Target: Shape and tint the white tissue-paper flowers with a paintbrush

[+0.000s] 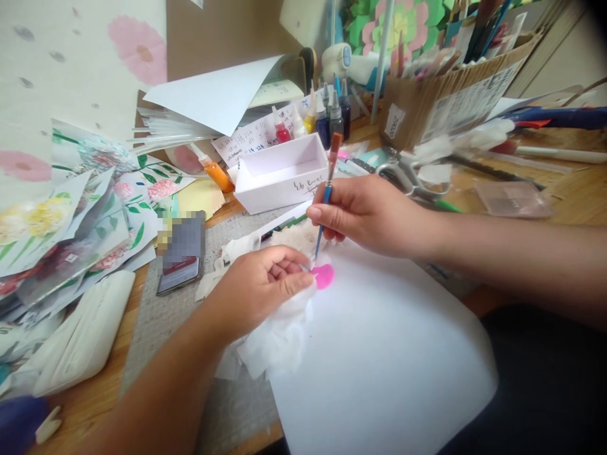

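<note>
My right hand [367, 215] pinches a thin blue paintbrush [328, 189] with a reddish end pointing up, its tip down at a small pink petal-shaped piece [325, 276]. My left hand [258, 287] is curled, fingers pressing the edge of that pink piece and resting on crumpled white tissue [279, 338]. Both lie at the top left corner of a large white sheet [379, 360].
A white open box [284, 174] stands behind the hands, with small ink bottles [327, 117] beyond it. Flower-printed papers [80, 221] pile at the left. Scissors [403, 174] and a cardboard box of tools [455, 82] are at the right. A dark pad [183, 249] lies on the grey mat.
</note>
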Available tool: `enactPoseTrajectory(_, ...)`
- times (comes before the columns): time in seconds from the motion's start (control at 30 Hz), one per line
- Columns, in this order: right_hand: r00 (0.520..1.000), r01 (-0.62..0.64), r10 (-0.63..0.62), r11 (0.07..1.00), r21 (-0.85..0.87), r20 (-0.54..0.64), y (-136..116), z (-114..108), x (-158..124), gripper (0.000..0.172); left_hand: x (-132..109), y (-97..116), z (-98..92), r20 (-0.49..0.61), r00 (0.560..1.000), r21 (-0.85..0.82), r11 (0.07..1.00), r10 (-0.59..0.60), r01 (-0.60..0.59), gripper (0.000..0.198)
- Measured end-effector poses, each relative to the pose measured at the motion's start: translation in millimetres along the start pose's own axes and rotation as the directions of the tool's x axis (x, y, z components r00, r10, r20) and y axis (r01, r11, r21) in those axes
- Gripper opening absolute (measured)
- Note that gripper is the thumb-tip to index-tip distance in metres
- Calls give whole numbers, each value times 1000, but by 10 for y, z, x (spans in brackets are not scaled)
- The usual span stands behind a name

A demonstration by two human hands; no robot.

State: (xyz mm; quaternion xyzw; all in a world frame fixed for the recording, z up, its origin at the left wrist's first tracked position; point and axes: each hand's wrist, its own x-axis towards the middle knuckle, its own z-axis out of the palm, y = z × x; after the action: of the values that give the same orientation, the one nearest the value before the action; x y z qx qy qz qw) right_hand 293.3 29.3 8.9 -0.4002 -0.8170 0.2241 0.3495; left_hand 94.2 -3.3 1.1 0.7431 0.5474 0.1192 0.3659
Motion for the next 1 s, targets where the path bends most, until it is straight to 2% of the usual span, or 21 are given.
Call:
enactPoseTrajectory(0.1, 1000, -1, 1, 1000, -4, 6, -2, -1, 2, 24, -31, -20, -47, 72, 997, -23, 1000, 5, -3, 40)
enactPoseTrajectory(0.17, 1000, 0, 1, 1000, -6, 9, -5, -1, 4, 23, -41, -33, -56, 74, 997, -17, 1000, 3, -2, 36)
enactPoseTrajectory(0.33, 1000, -2, 2, 1000, -10, 12, -16, -6, 2, 23, -40, -9, -7, 42, 999, 21, 1000, -17, 17, 20)
enactPoseTrajectory(0.5, 1000, -19, 19, 1000, -19, 20, -15, -14, -1, 25, -59, 53, 74, -30, 999, 185, 982, 33, -27, 26)
enactPoseTrajectory(0.6, 1000, -13, 13, 1000, -24, 13, -8, -10, 1, 25, -64, 53, 90, -49, 998, 226, 974, 42, -29, 12)
enactPoseTrajectory(0.7, 1000, -11, 11, 1000, -28, 8, -6, -8, 4, 25, -52, 33, 64, -59, 998, 128, 992, 16, -8, 9)
enactPoseTrajectory(0.87, 1000, -24, 25, 999, -44, 14, -12, -8, 11, 25, 5, -3, 57, -97, 995, -154, 988, -2, -13, 10)
enactPoseTrajectory(1.0, 999, -27, 28, 999, -35, 16, -15, -11, 17, 24, 60, -6, 137, -133, 989, -144, 988, -70, 50, 11)
